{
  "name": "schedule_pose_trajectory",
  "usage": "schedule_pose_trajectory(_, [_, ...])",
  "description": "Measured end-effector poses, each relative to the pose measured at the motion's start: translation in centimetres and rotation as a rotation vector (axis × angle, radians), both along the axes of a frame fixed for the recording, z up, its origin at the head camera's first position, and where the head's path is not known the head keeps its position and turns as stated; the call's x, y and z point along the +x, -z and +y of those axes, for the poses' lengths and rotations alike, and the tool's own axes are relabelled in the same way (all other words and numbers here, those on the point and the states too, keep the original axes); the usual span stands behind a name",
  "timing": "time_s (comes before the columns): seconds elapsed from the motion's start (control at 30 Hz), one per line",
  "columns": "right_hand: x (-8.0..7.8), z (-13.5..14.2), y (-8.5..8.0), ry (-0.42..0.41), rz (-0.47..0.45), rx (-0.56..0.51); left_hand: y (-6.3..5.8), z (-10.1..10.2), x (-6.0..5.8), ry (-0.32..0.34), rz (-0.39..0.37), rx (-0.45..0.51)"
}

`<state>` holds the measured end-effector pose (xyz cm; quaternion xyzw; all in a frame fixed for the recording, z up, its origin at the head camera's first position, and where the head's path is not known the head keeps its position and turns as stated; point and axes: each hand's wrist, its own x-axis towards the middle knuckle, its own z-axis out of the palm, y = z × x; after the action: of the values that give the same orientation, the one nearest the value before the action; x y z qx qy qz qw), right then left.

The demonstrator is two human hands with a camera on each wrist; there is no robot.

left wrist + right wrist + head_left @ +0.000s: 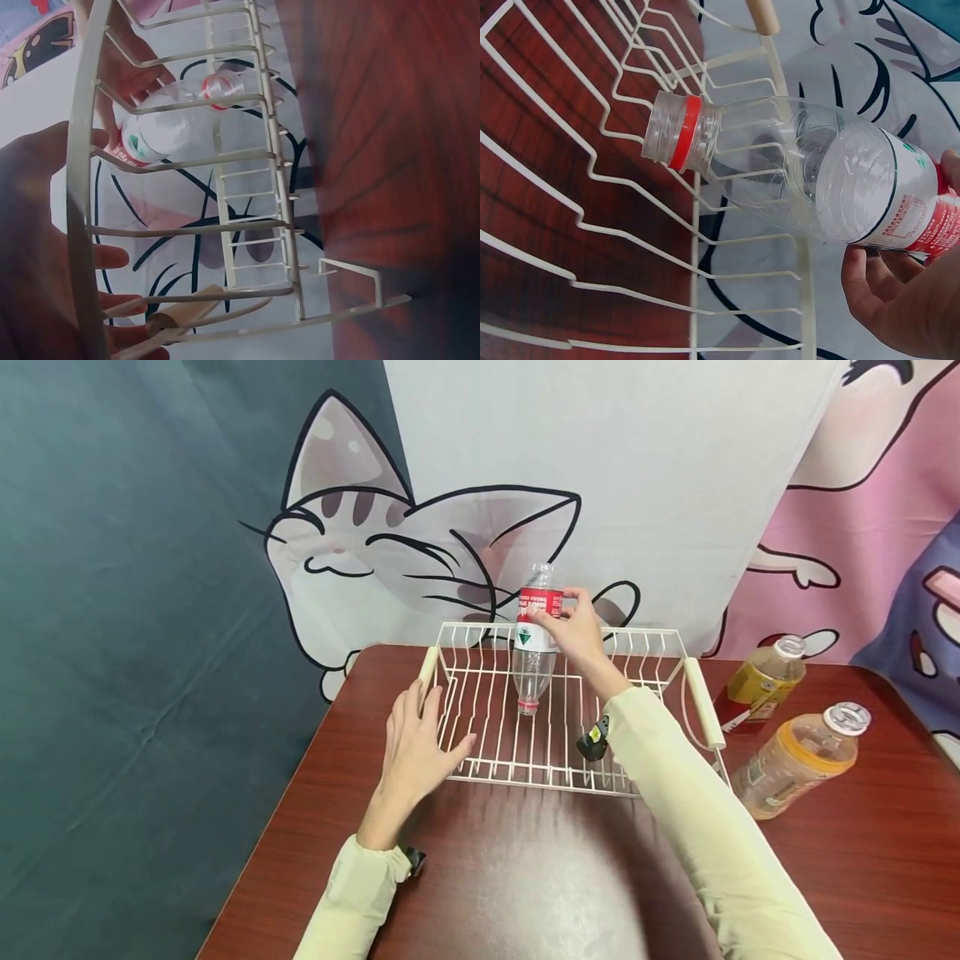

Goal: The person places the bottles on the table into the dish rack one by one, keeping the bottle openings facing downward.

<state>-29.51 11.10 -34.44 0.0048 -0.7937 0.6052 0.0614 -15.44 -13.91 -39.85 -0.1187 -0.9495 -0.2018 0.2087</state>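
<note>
Upside down over a white wire rack [491, 768], a clear plastic bottle [534, 668] with a red and white label is gripped by my right hand [576, 631]. Thumb and fingers lie round the label. The bottle's uncapped mouth, with a red ring [685, 133], points down at the rack's wires. At the rack's left end my left hand [412, 739] has its fingers extended beside the pale handle [428, 670], thumb spread toward the wires. In the left wrist view those fingers [112, 256] show behind the rack's edge wire.
To the right of the rack stand two uncapped bottles: one with a yellow and red label [757, 685], and a clear one with an orange band [802, 760]. The rack's right handle [705, 702] is near them. Behind the reddish-brown table [525, 868] hangs a cartoon-cat cloth [450, 552].
</note>
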Motion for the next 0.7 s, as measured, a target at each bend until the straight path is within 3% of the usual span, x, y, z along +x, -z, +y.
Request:
schedule_pose_trajectory(0.33, [-0.3,-0.3,1.5,0.005,-0.045,0.093,0.4,0.1,0.0,-0.027,-0.064,-0.039])
schedule_pose_trajectory(0.7, [-0.8,-1.0,2.7,0.032,-0.043,0.130,0.3,0.0,0.1,-0.022,-0.075,-0.024])
